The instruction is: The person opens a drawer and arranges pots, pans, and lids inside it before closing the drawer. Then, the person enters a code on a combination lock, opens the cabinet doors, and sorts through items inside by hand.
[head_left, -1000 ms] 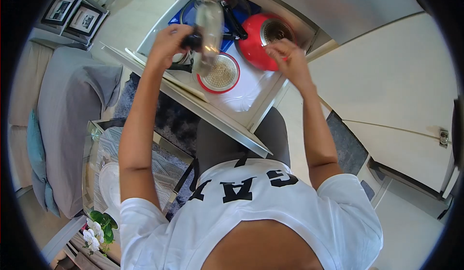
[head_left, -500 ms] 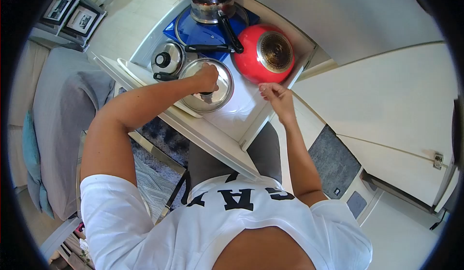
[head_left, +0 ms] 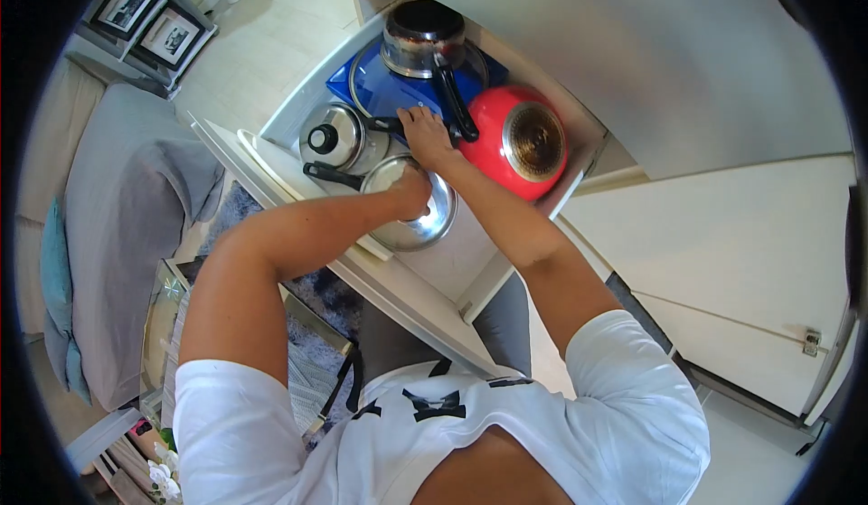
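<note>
My left hand [head_left: 412, 194] is closed over the middle of a shiny round lid [head_left: 434, 225] in the drawer, its fingers hiding the knob. Beneath that lid a black handle [head_left: 333, 176] sticks out to the left. My right hand [head_left: 425, 134] reaches across above the left one, fingers apart, over a black handle [head_left: 387, 125] beside the red pan. That red pan [head_left: 493, 134] lies upside down at the drawer's right side. Left of my hands sits a steel pot with a black-knobbed lid [head_left: 344, 139].
An upturned steel saucepan [head_left: 420, 53] rests on a glass lid above a blue item [head_left: 384, 98] at the drawer's far end. White drawer walls [head_left: 407, 302] enclose the cookware. A grey covered sofa [head_left: 154, 207] stands left, white cabinet doors [head_left: 723, 234] right.
My right hand has moved left from the red pan's near edge to the black handle. My left hand stays on the lid. The whole view has shifted, with the drawer appearing lower.
</note>
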Action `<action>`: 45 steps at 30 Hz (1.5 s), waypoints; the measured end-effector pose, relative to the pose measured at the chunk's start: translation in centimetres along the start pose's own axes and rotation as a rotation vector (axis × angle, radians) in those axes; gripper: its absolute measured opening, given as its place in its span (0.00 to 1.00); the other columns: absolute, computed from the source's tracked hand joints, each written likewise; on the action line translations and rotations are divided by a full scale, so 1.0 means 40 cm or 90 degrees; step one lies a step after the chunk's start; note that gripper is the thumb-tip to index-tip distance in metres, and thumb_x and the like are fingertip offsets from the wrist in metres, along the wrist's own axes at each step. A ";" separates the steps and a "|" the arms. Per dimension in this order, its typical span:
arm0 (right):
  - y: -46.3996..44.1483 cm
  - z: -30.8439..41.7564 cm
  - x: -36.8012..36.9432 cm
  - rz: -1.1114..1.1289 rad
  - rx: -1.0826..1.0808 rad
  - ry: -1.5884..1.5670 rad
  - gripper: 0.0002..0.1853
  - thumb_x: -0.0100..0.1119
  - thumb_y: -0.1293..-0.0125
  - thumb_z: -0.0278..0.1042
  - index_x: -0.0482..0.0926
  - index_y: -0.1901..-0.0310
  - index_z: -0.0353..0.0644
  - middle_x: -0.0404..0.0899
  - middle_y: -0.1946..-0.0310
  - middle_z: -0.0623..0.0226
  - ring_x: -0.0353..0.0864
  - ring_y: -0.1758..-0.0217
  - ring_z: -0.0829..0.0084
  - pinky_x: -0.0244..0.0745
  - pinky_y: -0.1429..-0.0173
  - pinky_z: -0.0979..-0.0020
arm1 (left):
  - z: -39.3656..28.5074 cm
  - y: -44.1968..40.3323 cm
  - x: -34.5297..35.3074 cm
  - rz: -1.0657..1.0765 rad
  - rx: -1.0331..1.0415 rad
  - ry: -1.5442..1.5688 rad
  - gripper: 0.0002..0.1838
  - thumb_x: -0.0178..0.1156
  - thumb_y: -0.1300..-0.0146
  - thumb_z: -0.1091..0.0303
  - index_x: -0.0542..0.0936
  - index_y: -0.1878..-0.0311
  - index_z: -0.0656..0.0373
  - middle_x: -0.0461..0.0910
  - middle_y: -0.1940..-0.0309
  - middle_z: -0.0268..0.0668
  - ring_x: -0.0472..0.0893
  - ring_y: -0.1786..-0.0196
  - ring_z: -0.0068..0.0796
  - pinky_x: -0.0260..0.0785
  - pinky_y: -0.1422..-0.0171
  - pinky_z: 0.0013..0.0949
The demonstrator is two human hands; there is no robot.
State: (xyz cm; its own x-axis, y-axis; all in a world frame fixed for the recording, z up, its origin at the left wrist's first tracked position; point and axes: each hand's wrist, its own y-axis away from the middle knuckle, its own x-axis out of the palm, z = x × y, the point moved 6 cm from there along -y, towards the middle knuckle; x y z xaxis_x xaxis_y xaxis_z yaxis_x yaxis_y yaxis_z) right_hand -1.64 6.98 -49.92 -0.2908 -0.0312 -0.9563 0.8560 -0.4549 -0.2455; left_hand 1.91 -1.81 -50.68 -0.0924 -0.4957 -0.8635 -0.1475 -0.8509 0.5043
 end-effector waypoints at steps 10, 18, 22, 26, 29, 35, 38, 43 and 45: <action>-0.021 -0.203 -0.048 -0.020 0.347 0.046 0.23 0.54 0.46 0.27 0.65 0.47 0.35 0.71 0.55 0.53 0.72 0.51 0.53 0.68 0.47 0.57 | 0.000 -0.033 0.021 -0.050 0.064 0.151 0.31 0.63 0.52 0.51 0.76 0.63 0.79 0.72 0.60 0.54 0.71 0.53 0.50 0.72 0.52 0.41; -0.065 -0.218 -0.068 0.171 0.399 -0.133 0.24 0.59 0.45 0.38 0.66 0.53 0.31 0.76 0.57 0.43 0.76 0.50 0.49 0.72 0.48 0.54 | 0.004 -0.028 0.027 0.005 -0.024 0.175 0.34 0.64 0.50 0.49 0.73 0.53 0.75 0.70 0.51 0.49 0.70 0.48 0.45 0.70 0.47 0.37; -0.050 -0.199 -0.083 0.165 0.374 -0.155 0.24 0.60 0.45 0.38 0.65 0.53 0.31 0.76 0.58 0.41 0.76 0.51 0.48 0.71 0.47 0.54 | 0.004 -0.020 0.010 0.005 -0.035 0.201 0.37 0.62 0.48 0.46 0.72 0.51 0.76 0.70 0.51 0.49 0.71 0.48 0.45 0.71 0.47 0.38; 0.010 -0.164 -0.124 0.135 0.338 -0.190 0.22 0.59 0.46 0.37 0.65 0.55 0.30 0.76 0.61 0.39 0.76 0.55 0.44 0.71 0.49 0.53 | 0.001 -0.014 0.005 0.015 -0.018 0.183 0.38 0.61 0.48 0.44 0.72 0.51 0.76 0.71 0.51 0.49 0.72 0.48 0.45 0.70 0.48 0.37; 0.072 -0.145 -0.160 0.116 0.290 -0.242 0.20 0.58 0.46 0.36 0.66 0.56 0.31 0.76 0.66 0.39 0.76 0.59 0.43 0.70 0.54 0.53 | -0.003 -0.019 0.012 -0.003 -0.006 0.131 0.40 0.57 0.47 0.40 0.72 0.52 0.76 0.72 0.52 0.49 0.72 0.49 0.45 0.70 0.48 0.37; 0.221 -0.095 -0.277 0.095 0.295 -0.349 0.16 0.57 0.45 0.36 0.66 0.60 0.34 0.71 0.77 0.46 0.74 0.71 0.47 0.66 0.65 0.57 | -0.004 -0.009 -0.002 0.026 -0.051 0.154 0.42 0.57 0.48 0.38 0.70 0.50 0.76 0.73 0.53 0.48 0.73 0.47 0.43 0.70 0.48 0.38; 0.293 -0.079 -0.307 0.073 0.257 -0.365 0.16 0.56 0.45 0.33 0.64 0.60 0.34 0.72 0.78 0.44 0.75 0.70 0.44 0.66 0.65 0.53 | -0.006 -0.009 -0.001 0.031 -0.056 0.142 0.43 0.57 0.49 0.37 0.70 0.50 0.75 0.73 0.52 0.46 0.72 0.47 0.42 0.71 0.49 0.38; 0.386 -0.050 -0.357 0.054 0.264 -0.380 0.17 0.56 0.45 0.31 0.63 0.57 0.34 0.71 0.79 0.46 0.75 0.71 0.45 0.66 0.66 0.54 | -0.004 -0.009 -0.022 -0.030 -0.088 0.180 0.37 0.56 0.46 0.40 0.74 0.52 0.72 0.74 0.50 0.47 0.73 0.46 0.41 0.70 0.47 0.39; 0.412 -0.039 -0.378 0.054 0.274 -0.380 0.18 0.56 0.45 0.30 0.62 0.56 0.35 0.71 0.79 0.47 0.75 0.71 0.45 0.66 0.66 0.54 | -0.002 -0.006 -0.041 -0.061 -0.075 0.166 0.33 0.57 0.45 0.43 0.76 0.54 0.70 0.75 0.51 0.47 0.74 0.47 0.40 0.69 0.46 0.40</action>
State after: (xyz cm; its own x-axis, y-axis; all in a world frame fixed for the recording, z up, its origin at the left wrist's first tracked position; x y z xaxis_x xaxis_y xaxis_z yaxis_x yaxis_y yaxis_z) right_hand 17.53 1.32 -39.76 -0.5193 -0.5050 -0.6894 0.6781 -0.7345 0.0272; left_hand 2.18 -0.81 -49.40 0.1752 -0.4271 -0.8871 -0.0264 -0.9027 0.4295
